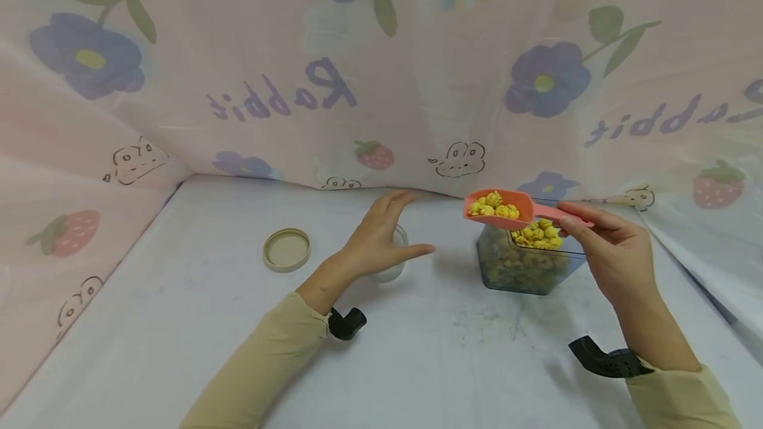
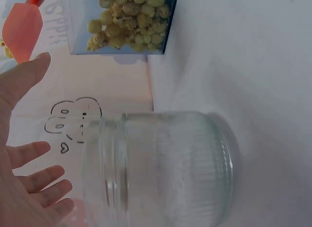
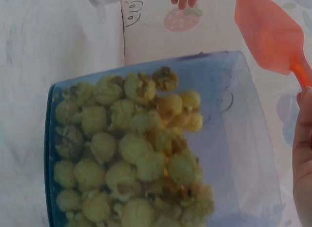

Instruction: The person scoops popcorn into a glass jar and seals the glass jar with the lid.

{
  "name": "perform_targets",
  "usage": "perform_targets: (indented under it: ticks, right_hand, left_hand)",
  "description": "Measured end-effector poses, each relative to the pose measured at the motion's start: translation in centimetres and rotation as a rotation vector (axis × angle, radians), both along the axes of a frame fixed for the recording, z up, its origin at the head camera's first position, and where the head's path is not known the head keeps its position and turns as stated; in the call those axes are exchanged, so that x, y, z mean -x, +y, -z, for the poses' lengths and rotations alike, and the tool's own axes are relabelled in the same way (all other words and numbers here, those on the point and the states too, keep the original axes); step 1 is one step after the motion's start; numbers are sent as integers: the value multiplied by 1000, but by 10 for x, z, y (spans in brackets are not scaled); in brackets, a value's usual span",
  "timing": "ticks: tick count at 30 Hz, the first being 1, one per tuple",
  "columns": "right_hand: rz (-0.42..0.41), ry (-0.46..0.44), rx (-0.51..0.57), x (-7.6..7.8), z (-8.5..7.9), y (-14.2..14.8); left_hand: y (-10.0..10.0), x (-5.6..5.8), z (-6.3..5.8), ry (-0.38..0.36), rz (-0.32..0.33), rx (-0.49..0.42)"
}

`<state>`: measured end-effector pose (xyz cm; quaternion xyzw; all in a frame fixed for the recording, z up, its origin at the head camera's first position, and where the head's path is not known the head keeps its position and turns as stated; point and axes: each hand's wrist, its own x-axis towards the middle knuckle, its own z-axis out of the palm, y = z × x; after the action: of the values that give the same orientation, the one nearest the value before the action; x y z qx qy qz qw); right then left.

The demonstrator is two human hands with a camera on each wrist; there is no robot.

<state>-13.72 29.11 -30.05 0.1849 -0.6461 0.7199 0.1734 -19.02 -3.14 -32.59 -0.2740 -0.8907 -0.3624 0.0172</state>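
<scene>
My right hand [image 1: 620, 250] pinches the handle of a coral scoop [image 1: 517, 222], which carries several pieces of yellow popcorn [image 1: 490, 205]. The scoop hangs above the far left rim of a clear bluish container [image 1: 524, 273] partly filled with more popcorn [image 3: 131, 158]. To the left, my left hand [image 1: 381, 237] is spread, thumb apart from the fingers, beside a clear glass jar [image 2: 165, 168]. The jar stands upright and lidless with nothing inside; in the head view the hand hides much of it. In the left wrist view, a gap shows between the fingers and the jar.
A round pale gold lid [image 1: 287, 250] lies on the white tabletop [image 1: 179, 310] left of the jar. Behind the table hangs a pink printed cloth [image 1: 405, 85] with flowers and strawberries. A black strap [image 1: 608, 357] is on each wrist.
</scene>
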Motion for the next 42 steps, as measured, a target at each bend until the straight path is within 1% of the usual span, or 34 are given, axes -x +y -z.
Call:
perform_targets:
  ticks: [11,16,22,29,33,36,42]
  right_hand:
    - [6,-44,-68,4,0,-15]
    - [53,-105,-134,6,0,-22]
    - [22,-134,-161,7,1,-31]
    - [70,-154,-240,9,0,-41]
    - [34,-137,-225,9,1,-44]
    - [-13,-114,-200,10,1,-45]
    - [-56,-111,-158,7,1,-52]
  left_hand:
    - [-14,1,6,-33,-18,9]
    - [-23,2,10,-41,-21,3]
    - [-33,1,13,-52,-10,-6]
    - [-41,0,18,-51,-22,-9]
    - [-46,0,21,-62,-28,-7]
    - [-49,0,24,-75,-27,-9]
    - [-53,1,28,-79,-31,-4]
